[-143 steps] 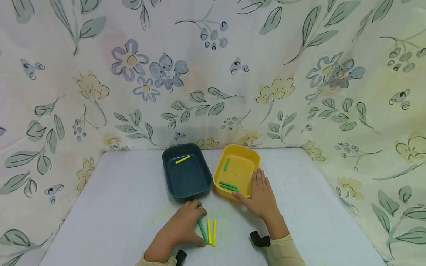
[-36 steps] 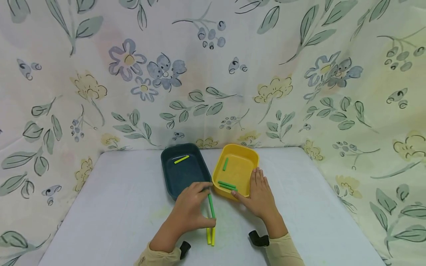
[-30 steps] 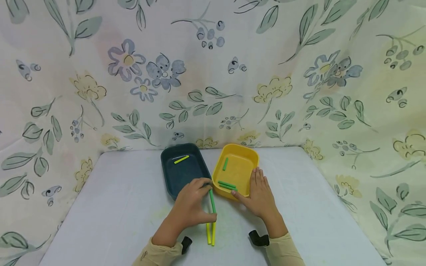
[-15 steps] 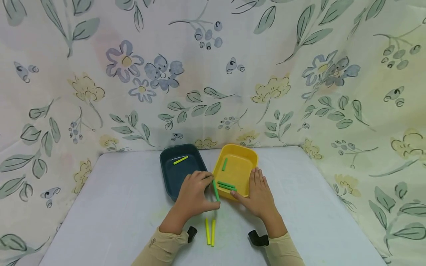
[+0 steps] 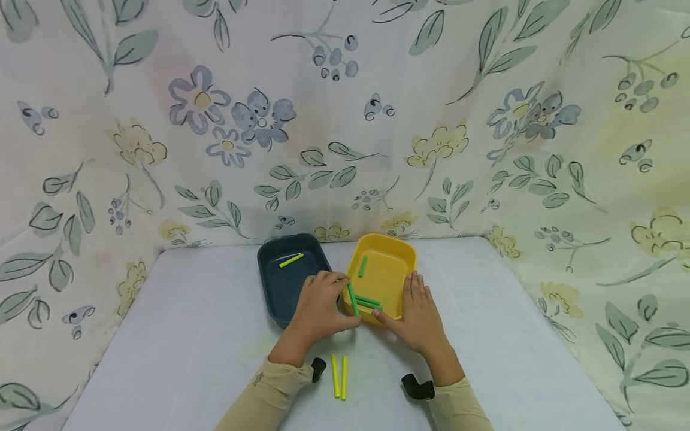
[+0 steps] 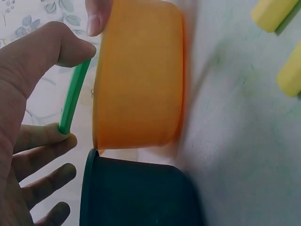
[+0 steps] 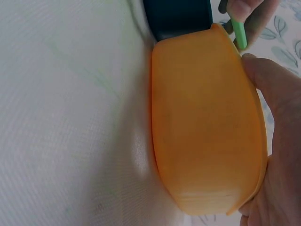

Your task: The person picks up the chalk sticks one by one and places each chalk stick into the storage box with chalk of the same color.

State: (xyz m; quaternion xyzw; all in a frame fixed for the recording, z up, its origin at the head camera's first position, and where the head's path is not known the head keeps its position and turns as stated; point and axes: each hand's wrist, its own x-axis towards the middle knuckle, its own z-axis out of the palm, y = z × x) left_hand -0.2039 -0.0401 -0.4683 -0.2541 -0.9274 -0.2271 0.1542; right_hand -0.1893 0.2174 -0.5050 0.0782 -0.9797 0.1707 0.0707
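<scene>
My left hand point(image 5: 319, 306) pinches a green chalk stick point(image 5: 353, 299) by its two ends, between thumb and fingertips. It holds the stick over the near left rim of the yellow tray point(image 5: 405, 246); in the left wrist view the green stick stands beside that tray's wall. My right hand point(image 5: 420, 317) rests on the tray's near right rim with straight fingers, the thumb spread along the near edge. Inside the yellow tray lie several green chalk sticks point(image 5: 362, 267). To its left, the dark blue tray point(image 5: 269, 287) contains a yellow chalk stick point(image 5: 291, 260) and is partly hidden by my left hand.
Two yellow chalk sticks point(image 5: 336, 377) lie side by side on the white tabletop point(image 5: 188, 335), nearer to me than the trays. Faint coloured smudges mark the cloth. A floral curtain point(image 5: 323, 120) hangs behind the table.
My left hand has picked the green chalk stick up from beside the two yellow ones and carried it forward and right to the yellow tray. My right hand has stayed on that tray.
</scene>
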